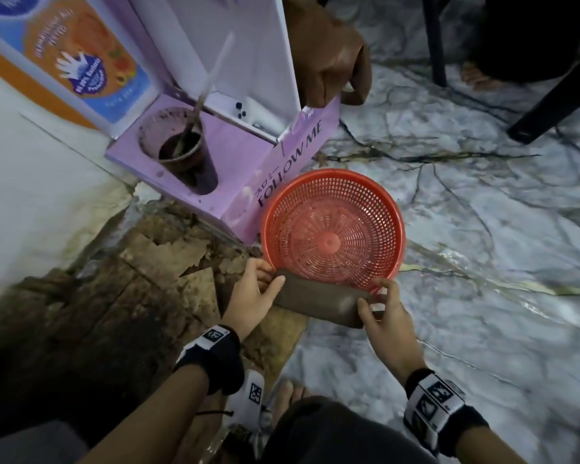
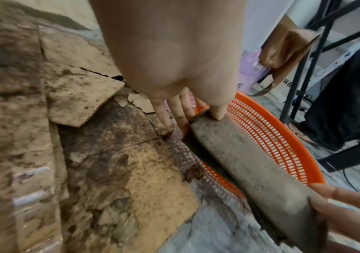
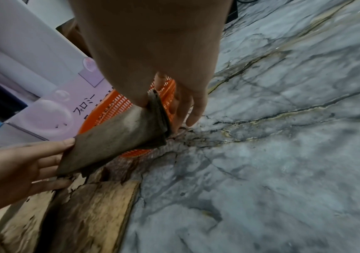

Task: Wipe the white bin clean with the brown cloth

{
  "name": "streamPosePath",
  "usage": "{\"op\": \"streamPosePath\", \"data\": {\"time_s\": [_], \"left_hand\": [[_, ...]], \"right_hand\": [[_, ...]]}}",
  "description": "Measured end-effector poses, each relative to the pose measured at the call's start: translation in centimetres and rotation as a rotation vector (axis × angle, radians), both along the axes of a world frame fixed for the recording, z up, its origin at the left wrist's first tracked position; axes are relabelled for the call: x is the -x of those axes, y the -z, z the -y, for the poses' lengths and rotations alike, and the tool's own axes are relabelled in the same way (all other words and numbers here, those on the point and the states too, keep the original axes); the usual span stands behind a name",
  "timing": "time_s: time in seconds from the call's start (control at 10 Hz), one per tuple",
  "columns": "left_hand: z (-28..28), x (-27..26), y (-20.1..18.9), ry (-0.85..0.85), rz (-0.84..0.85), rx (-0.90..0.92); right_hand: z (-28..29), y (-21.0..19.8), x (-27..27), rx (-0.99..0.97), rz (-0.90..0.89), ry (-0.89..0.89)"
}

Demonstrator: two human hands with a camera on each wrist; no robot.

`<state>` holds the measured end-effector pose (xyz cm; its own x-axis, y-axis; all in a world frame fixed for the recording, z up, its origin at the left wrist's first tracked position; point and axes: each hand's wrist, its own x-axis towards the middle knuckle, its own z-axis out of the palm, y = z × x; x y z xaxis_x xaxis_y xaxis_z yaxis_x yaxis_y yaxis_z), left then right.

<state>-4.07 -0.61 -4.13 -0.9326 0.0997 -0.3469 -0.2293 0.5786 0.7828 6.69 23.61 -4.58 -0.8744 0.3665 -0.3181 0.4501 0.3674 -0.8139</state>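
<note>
Brown cloth (image 1: 318, 301): folded into a long strip, stretched across the near rim of the red basket (image 1: 332, 229), which stands on the marble floor (image 1: 482, 262) beside the purple box (image 1: 248, 169). White bin: not identifiable in any view.

Risk: the strip may slip off the rim if either pinch loosens.

Left hand (image 1: 257, 289): thumb and fingers pinch the strip's left end. Right hand (image 1: 382, 313): pinches the right end.

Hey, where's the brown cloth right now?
In the head view the brown cloth is low and centre, folded and stretched between the left hand and right hand, draped over the near rim of the red basket on the floor.
</note>
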Motion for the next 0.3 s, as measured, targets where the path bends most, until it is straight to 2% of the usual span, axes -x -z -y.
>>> {"op": "streamPosePath", "data": {"time_s": [0.2,0.3], "left_hand": [[-0.06,-0.15,0.00,0.016,0.028,-0.003],[-0.35,-0.06,-0.16,-0.017,0.015,-0.025]], "right_hand": [[-0.09,-0.89,0.38,0.046,0.040,-0.054],[-0.30,-0.59,0.58,0.054,0.041,-0.017]]}}
